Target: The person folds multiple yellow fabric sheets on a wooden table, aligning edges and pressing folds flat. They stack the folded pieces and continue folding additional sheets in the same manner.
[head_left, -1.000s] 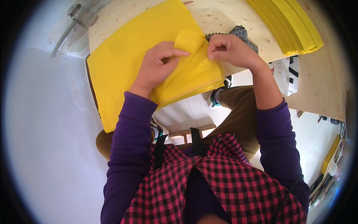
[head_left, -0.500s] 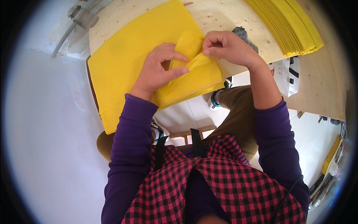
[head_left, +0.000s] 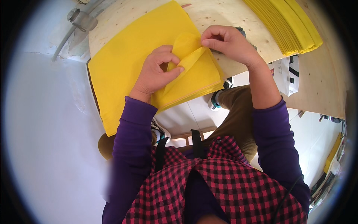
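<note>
A stack of yellow fabric sheets (head_left: 123, 71), thin and cloth-like, lies on the pale wooden table. Its top sheet is partly lifted into a raised fold (head_left: 188, 61) between my hands. My right hand (head_left: 233, 44) pinches the far right end of this fold between thumb and forefinger. Lower and to the left, my left hand (head_left: 154, 72) has thumb and forefinger closed on the fold's other end. Behind my right hand, a dark grey textured object (head_left: 241, 31) is mostly hidden, so I cannot tell what it is.
A thick pile of folded yellow fabric (head_left: 287, 28) lies at the table's far right. Below the table edge hangs a white printed bag (head_left: 287, 76). A metal fitting with a pipe (head_left: 80, 18) is by the wall at the far left.
My right hand has moved slightly up, drawing the fold's edge straighter. The left thumb and forefinger, apart before, have closed on the fabric.
</note>
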Available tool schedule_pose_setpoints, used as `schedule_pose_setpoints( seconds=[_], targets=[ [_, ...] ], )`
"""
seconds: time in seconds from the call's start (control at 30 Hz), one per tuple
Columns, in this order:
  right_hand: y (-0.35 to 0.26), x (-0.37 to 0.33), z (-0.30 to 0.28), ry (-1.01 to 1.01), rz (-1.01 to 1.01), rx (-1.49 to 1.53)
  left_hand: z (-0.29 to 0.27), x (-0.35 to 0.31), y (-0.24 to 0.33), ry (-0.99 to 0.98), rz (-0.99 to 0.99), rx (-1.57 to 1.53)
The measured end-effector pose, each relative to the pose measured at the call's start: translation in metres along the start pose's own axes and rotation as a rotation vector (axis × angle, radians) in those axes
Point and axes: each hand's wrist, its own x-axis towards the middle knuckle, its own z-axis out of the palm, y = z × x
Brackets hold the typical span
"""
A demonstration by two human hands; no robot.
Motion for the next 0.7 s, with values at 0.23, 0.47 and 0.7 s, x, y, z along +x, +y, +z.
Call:
schedule_pose_setpoints(
  seconds=[0.23,0.47,0.7],
  targets=[
    [0.007,-0.014,-0.016,-0.297,-0.011,-0.143,0.001,-0.002,-0.005,0.054,-0.044,-0.109],
    [0.011,-0.015,-0.007,-0.325,0.033,-0.15,0.003,-0.004,0.001,0.094,-0.161,-0.218],
    [0.011,-0.013,-0.006,-0.315,0.05,-0.116,0.009,-0.001,0.004,0.133,0.005,-0.232]
  ],
)
